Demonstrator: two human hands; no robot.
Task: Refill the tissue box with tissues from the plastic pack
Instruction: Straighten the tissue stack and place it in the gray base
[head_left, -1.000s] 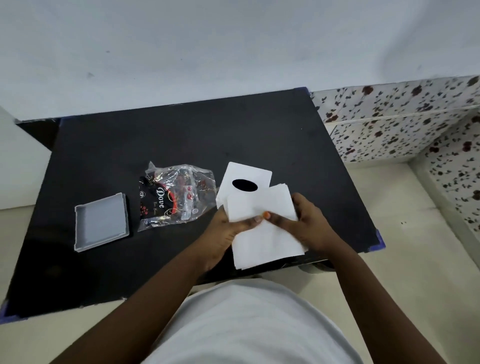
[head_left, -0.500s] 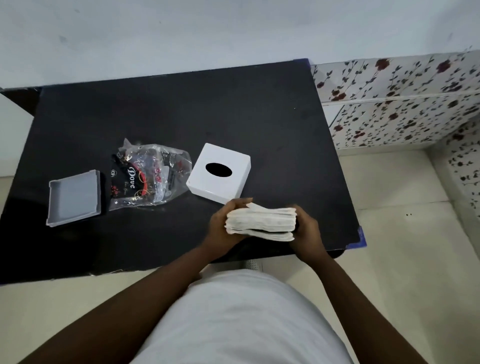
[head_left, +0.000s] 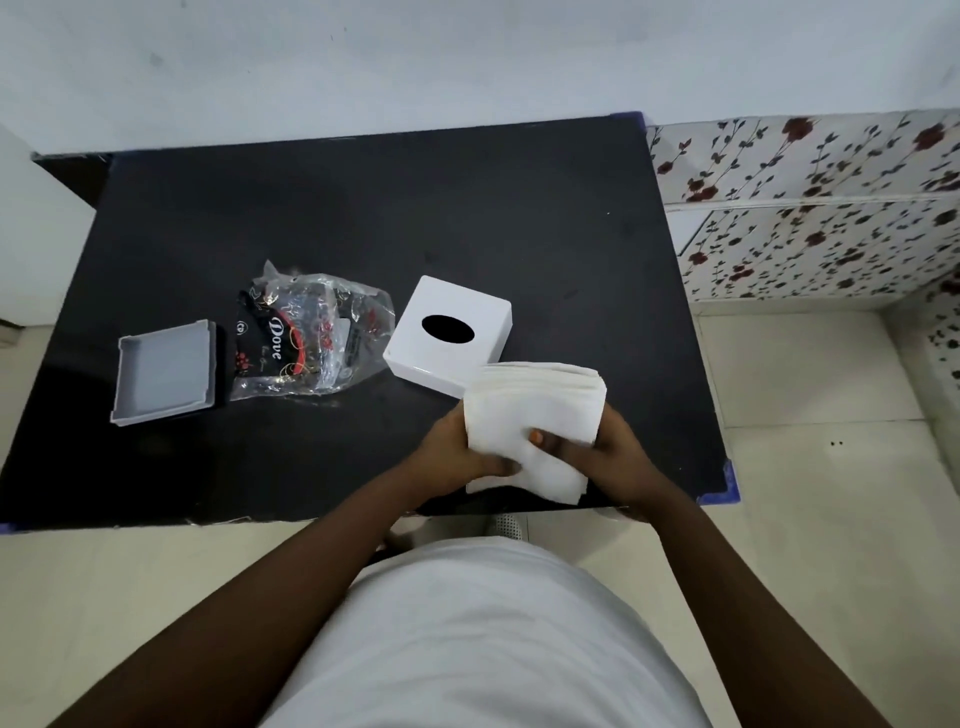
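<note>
Both hands clamp one thick stack of white folded tissues (head_left: 535, 410) just in front of the white square tissue box (head_left: 449, 335), likely squaring it to fit. Left hand (head_left: 460, 454) grips its left edge, right hand (head_left: 597, 447) thumb-on-top opposite. Beyond, left of the box, lie the emptied clear plastic pack (head_left: 306, 332) and grey plastic base tray (head_left: 163, 371).

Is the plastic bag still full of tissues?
No, it looks empty. The plastic pack lies crumpled and see-through on the table, while both hands hold the tissue stack.
</note>
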